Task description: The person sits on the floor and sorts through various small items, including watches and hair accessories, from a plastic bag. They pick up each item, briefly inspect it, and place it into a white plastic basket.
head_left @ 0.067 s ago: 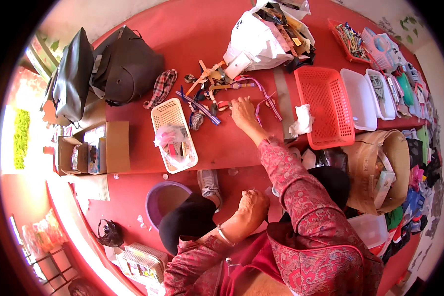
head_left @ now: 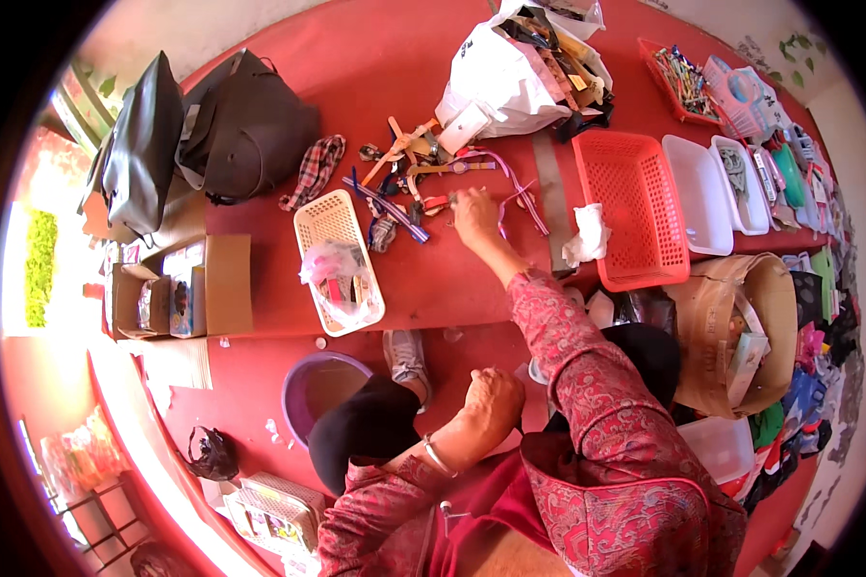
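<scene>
On the red surface lies a loose heap of wristwatches and straps, with a wooden-coloured cross-shaped piece (head_left: 402, 144) at its far side. My right hand (head_left: 476, 219) reaches to the heap's near right, its fingers bent together at a small dark item too hidden to name. Close by are a watch with a tan band (head_left: 457, 167), a purple strap (head_left: 512, 188) curving past the fingers, and a blue-and-white striped strap (head_left: 394, 213) farther left. My left hand (head_left: 496, 399) is curled closed near my lap, a bangle (head_left: 439, 456) on its wrist. Whatever its fingers may hold is hidden.
Left of the heap stands a cream basket (head_left: 368, 252) with a plastic bag inside. A red basket (head_left: 633, 207) and white trays are at right, beside a large cardboard container (head_left: 707, 337). Dark bags (head_left: 250, 125) and a stuffed white bag (head_left: 496, 77) stand farther back.
</scene>
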Demonstrator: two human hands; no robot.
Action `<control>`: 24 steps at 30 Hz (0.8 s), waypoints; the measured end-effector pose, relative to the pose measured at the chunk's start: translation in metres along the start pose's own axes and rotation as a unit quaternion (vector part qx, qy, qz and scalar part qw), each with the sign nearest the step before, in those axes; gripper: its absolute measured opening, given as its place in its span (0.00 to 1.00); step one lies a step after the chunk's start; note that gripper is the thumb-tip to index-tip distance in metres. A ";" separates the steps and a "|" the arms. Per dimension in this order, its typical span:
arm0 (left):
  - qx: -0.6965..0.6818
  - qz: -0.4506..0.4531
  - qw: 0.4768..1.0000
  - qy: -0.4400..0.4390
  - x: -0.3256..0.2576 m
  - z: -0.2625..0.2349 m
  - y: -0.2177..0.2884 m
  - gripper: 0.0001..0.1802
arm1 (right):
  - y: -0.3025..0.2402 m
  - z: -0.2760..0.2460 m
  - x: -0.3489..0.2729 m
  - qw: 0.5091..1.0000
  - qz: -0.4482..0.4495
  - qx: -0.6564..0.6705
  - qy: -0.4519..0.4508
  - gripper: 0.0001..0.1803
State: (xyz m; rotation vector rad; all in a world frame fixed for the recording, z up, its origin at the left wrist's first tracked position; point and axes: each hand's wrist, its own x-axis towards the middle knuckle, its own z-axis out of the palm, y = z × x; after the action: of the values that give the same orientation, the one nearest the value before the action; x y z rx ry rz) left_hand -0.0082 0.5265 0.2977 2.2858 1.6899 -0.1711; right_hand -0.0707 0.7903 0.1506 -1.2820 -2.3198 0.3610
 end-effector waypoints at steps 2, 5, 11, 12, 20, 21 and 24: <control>0.021 0.003 1.000 -0.004 0.002 -0.002 0.004 0.04 | 0.005 -0.021 0.012 0.981 0.121 0.148 -0.030 0.09; 0.003 0.009 1.000 -0.006 0.007 -0.011 0.006 0.04 | 0.027 -0.056 0.037 0.737 0.222 0.630 -0.099 0.09; -0.002 -0.001 1.000 0.005 0.014 -0.010 0.006 0.05 | 0.003 -0.130 0.040 0.674 0.242 0.652 -0.250 0.08; 0.006 0.003 1.000 0.023 0.016 -0.009 0.006 0.05 | -0.001 -0.138 0.039 0.657 0.226 0.666 -0.272 0.09; -0.054 -0.068 0.991 -0.100 0.026 -0.033 -0.002 0.13 | -0.039 -0.186 0.015 0.622 0.242 0.682 -0.299 0.11; -0.039 -0.072 0.992 -0.093 0.025 -0.035 -0.008 0.12 | -0.046 -0.195 0.009 0.629 0.211 0.681 -0.309 0.11; 0.042 -0.240 0.959 0.144 0.017 -0.048 -0.036 0.08 | -0.065 -0.224 -0.009 0.658 0.129 0.669 -0.321 0.10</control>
State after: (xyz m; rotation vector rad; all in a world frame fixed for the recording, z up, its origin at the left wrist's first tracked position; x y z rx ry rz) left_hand -0.0414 0.5664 0.3330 1.9873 2.4130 -0.0078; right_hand 0.0011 0.7497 0.3689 -0.6195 -1.3634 2.3513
